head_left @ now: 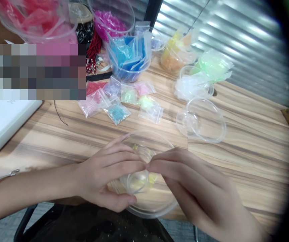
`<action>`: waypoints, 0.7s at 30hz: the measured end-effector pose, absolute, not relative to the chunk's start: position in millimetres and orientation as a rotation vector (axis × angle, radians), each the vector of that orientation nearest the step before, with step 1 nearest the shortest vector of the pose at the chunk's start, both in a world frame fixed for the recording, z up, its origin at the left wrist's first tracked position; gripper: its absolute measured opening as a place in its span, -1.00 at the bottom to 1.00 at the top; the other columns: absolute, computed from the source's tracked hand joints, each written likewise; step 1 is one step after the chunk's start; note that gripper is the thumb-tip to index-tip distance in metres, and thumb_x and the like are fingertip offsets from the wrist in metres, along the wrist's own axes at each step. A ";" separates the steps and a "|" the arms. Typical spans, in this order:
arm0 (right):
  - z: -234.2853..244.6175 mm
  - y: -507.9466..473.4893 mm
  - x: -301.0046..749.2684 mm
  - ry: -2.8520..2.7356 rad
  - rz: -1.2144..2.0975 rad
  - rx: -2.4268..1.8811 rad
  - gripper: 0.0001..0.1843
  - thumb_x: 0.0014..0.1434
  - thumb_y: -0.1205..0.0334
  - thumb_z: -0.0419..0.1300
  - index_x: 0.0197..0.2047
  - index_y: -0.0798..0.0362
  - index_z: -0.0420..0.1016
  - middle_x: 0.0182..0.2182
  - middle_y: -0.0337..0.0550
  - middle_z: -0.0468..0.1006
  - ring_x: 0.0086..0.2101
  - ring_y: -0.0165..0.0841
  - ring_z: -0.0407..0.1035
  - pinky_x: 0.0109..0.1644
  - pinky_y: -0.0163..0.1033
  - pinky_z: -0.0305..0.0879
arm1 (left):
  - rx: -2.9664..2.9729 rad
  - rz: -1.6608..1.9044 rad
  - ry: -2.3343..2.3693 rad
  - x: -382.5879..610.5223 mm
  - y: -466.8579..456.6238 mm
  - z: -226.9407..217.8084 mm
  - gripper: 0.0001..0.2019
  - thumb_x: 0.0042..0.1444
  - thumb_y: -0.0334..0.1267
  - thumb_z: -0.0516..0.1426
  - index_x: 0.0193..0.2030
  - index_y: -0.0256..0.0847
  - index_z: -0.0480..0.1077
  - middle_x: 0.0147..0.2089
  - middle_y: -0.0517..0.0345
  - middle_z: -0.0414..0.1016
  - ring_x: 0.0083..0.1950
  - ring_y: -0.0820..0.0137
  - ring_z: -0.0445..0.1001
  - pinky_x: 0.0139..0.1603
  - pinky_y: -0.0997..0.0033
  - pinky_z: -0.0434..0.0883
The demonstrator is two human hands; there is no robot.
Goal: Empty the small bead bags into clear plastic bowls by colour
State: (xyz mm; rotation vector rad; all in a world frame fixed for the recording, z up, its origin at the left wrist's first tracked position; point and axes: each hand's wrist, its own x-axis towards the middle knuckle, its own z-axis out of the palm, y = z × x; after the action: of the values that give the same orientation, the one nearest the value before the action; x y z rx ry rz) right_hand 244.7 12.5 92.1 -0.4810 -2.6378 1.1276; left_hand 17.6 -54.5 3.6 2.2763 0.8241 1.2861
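A large clear plastic bowl (157, 213) stands at the table's near edge, between my hands. Inside it lie a small clear cup (136, 183) and some yellow bits (153, 178). My left hand (111, 168) reaches over the bowl's left side with fingers stretched out. Its thumb is spread apart, close to the cup's rim. From the right, my right hand (192, 181) comes over the bowl with its fingertips pressed together, meeting my left fingertips above the cup. Anything pinched there is too small or hidden to make out.
Several small zip bags of coloured material (118, 111) lie beyond the bowl. An open clear tub (207, 139) stands to the right. Behind are tubs with blue bags (129, 72), orange bags (176, 62) and white bags (192, 89). A white box (5, 124) sits at left.
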 end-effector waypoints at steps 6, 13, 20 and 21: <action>74.7 16.2 233.8 -2.877 1.017 -0.593 -0.53 0.22 0.63 -0.03 0.13 0.08 0.32 0.14 -0.06 0.37 0.11 -0.27 0.29 0.19 -0.15 0.31 | 2.467 1.320 0.676 22.3 -54.0 6.3 -0.61 0.15 -0.07 0.16 -0.10 -0.43 0.47 -0.20 -0.07 0.63 -0.18 0.27 0.58 0.40 0.03 0.25; 57.3 15.6 224.6 -3.076 0.897 -0.311 -0.76 0.27 0.49 0.10 -0.01 0.15 0.42 0.03 0.03 0.46 0.17 -0.15 0.23 0.31 0.03 0.22 | 2.561 1.292 0.680 22.3 -54.6 7.5 -0.64 0.21 -0.07 0.08 -0.15 -0.36 0.50 -0.26 0.00 0.62 -0.26 0.32 0.54 0.36 0.03 0.29; 53.2 13.1 219.1 -3.186 0.694 -0.359 -0.77 0.26 0.46 0.16 -0.01 0.17 0.43 -0.08 0.05 0.48 0.04 -0.13 0.33 0.19 0.08 0.34 | 2.562 1.282 0.665 21.2 -56.0 6.3 -0.63 0.14 -0.09 0.14 -0.15 -0.42 0.50 -0.26 -0.01 0.62 -0.28 0.32 0.53 0.39 -0.06 0.23; 52.4 12.7 218.5 -3.188 0.685 -0.362 -0.78 0.26 0.46 0.16 -0.02 0.17 0.43 -0.10 0.05 0.49 0.02 -0.14 0.34 0.17 0.07 0.35 | 2.561 1.287 0.672 21.3 -55.8 6.5 -0.63 0.14 -0.09 0.13 -0.15 -0.42 0.50 -0.26 0.00 0.63 -0.29 0.32 0.53 0.40 -0.06 0.22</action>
State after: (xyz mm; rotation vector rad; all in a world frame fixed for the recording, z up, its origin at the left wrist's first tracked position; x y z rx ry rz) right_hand 218.5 12.7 52.4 -0.3621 -3.1877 0.6849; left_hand 21.3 -55.8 6.5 2.5608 0.6724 1.2870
